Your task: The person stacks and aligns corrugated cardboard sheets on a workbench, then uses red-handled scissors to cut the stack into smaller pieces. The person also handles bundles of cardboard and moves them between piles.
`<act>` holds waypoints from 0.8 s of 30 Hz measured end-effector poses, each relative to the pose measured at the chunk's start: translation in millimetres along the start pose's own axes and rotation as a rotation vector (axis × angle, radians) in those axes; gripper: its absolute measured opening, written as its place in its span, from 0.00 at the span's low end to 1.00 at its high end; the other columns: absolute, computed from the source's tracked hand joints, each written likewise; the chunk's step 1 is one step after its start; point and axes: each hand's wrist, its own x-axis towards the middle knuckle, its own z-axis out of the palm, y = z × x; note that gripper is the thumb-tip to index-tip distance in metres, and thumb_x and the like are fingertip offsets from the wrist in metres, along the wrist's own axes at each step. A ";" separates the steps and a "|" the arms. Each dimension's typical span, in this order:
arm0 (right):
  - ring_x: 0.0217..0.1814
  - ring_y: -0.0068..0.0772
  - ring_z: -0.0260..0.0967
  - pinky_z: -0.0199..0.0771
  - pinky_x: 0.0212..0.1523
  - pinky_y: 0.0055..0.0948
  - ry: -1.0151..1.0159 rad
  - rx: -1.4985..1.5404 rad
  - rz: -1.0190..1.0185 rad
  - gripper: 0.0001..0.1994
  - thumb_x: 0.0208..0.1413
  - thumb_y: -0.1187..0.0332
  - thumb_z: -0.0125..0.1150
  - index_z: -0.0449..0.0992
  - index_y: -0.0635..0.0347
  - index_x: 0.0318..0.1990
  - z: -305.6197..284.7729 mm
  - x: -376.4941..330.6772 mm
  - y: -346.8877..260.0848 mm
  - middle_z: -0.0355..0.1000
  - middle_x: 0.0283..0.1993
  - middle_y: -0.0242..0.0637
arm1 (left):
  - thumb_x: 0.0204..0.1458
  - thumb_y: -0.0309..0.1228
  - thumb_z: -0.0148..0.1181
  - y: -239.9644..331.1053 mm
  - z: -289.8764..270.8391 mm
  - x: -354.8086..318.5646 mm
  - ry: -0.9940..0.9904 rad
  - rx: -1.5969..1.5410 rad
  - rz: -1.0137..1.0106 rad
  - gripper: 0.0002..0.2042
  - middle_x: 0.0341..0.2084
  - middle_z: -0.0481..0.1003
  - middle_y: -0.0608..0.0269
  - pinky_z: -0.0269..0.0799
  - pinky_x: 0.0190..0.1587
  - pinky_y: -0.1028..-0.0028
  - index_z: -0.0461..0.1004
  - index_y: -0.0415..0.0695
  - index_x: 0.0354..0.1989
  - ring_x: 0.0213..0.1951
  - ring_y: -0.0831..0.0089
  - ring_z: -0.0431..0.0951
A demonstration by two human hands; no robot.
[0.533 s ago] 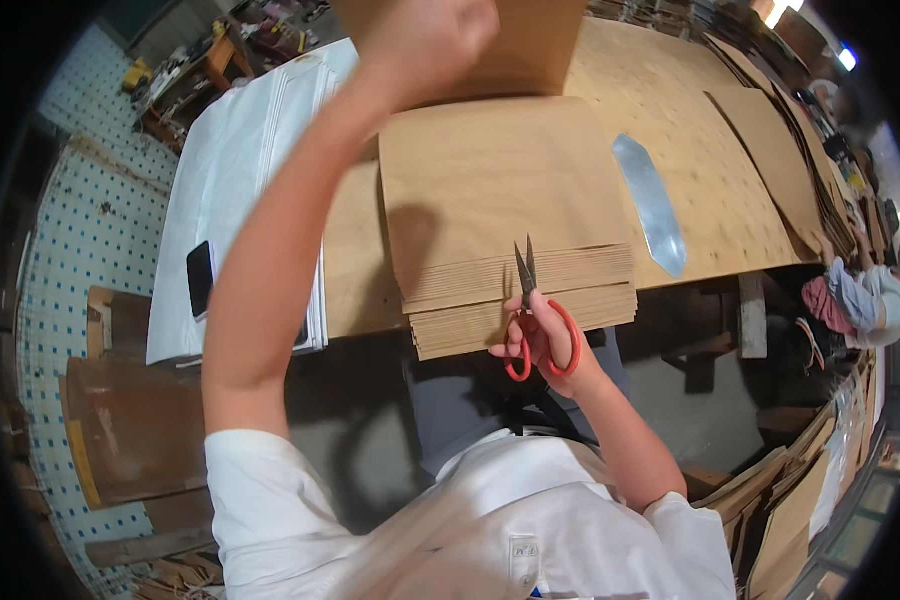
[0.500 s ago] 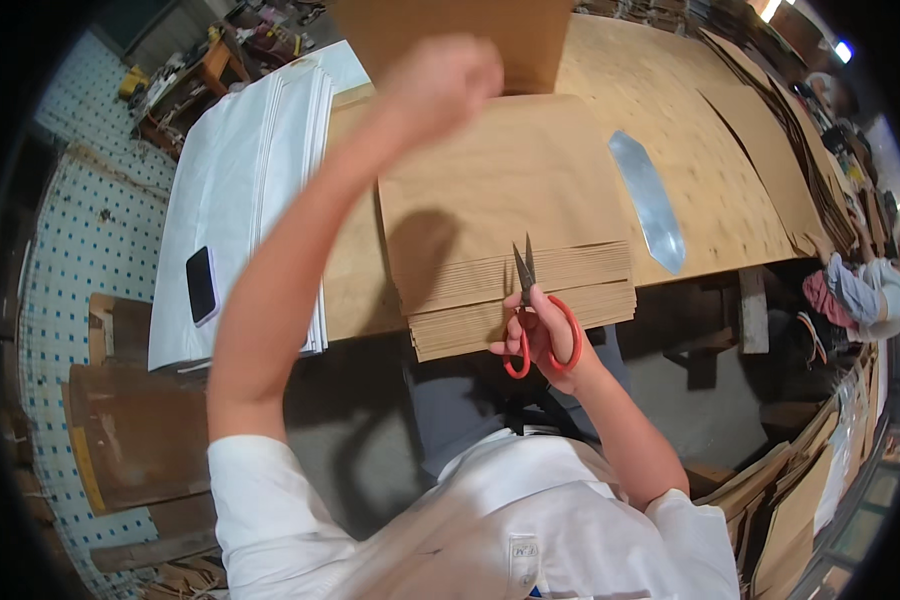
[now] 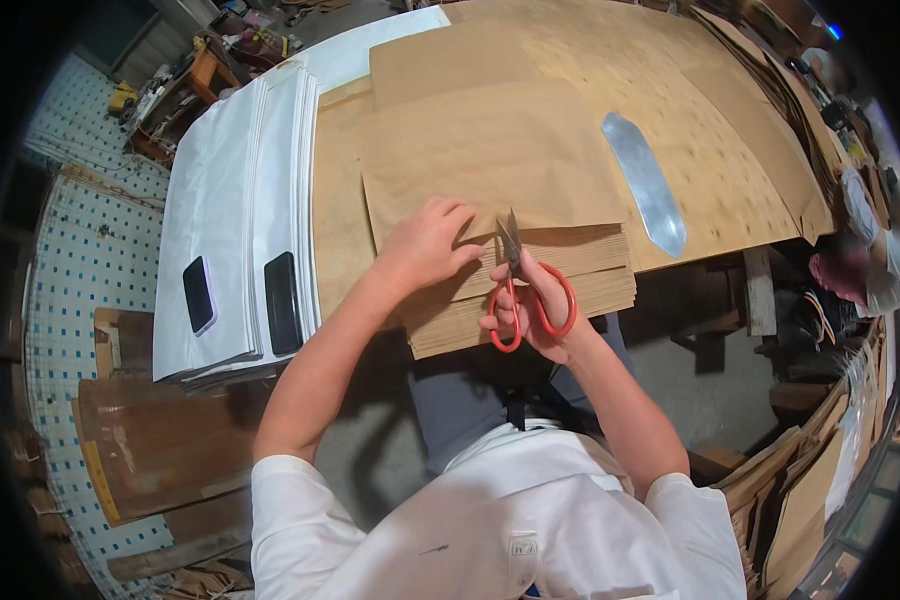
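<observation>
A pair of scissors point(image 3: 513, 258) with red handles sits in my right hand point(image 3: 540, 310). Fingers and thumb close around the handle loops, and the slightly parted dark blades point away from me. The blade tips are beside the near edge of the uppermost brown paper bag point(image 3: 490, 150), which lies flat on a stack of similar bags point(image 3: 530, 300). At that edge is my left hand point(image 3: 425, 245), fingers on top and thumb low, gripping the paper. The stack's near edges are stepped in layers and overhang the table front.
White folded sheets point(image 3: 210, 180) lie stacked at left, bearing a phone point(image 3: 200, 295) and a black phone-like device point(image 3: 282, 303). A brown piece point(image 3: 450, 65) lies beyond the stack. A metal plate with pointed ends point(image 3: 645, 185) rests on the wooden table point(image 3: 710, 160). Cardboard point(image 3: 750, 130) lies right.
My left hand has come back from the far side to the stack's near edge. The brown piece it was swinging over now lies flat beyond. My right hand still holds the scissors.
</observation>
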 end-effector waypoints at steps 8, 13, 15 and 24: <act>0.29 0.25 0.68 0.81 0.47 0.37 -0.046 -0.158 -0.089 0.24 0.72 0.46 0.47 0.69 0.63 0.51 -3.0 -22.5 -5.4 0.67 0.27 0.33 | 0.60 0.27 0.58 -12.3 14.3 5.5 0.163 -0.031 0.021 0.10 0.44 0.80 0.50 0.77 0.47 0.59 0.78 0.40 0.48 0.46 0.48 0.79; 0.23 0.24 0.66 0.82 0.41 0.30 0.217 -0.621 -0.186 0.25 0.72 0.46 0.47 0.71 0.65 0.48 -43.0 -68.7 -28.6 0.65 0.24 0.32 | 0.60 0.26 0.59 -5.9 14.3 4.1 0.195 -0.069 0.033 0.09 0.42 0.81 0.49 0.77 0.47 0.59 0.79 0.40 0.48 0.45 0.48 0.80; 0.19 0.24 0.65 0.81 0.39 0.30 0.315 -0.617 -0.180 0.26 0.71 0.45 0.47 0.72 0.64 0.46 -59.0 -72.4 -37.4 0.64 0.23 0.31 | 0.60 0.26 0.60 -3.2 14.8 5.2 0.197 -0.067 0.052 0.09 0.43 0.80 0.50 0.77 0.47 0.59 0.78 0.39 0.47 0.45 0.48 0.79; 0.21 0.20 0.64 0.76 0.29 0.26 0.453 -0.767 -0.231 0.27 0.68 0.42 0.54 0.70 0.62 0.32 -72.7 -56.8 -61.2 0.66 0.21 0.32 | 0.58 0.24 0.61 -3.4 12.4 2.3 0.195 -0.046 0.113 0.09 0.44 0.80 0.52 0.77 0.48 0.60 0.79 0.38 0.46 0.45 0.50 0.79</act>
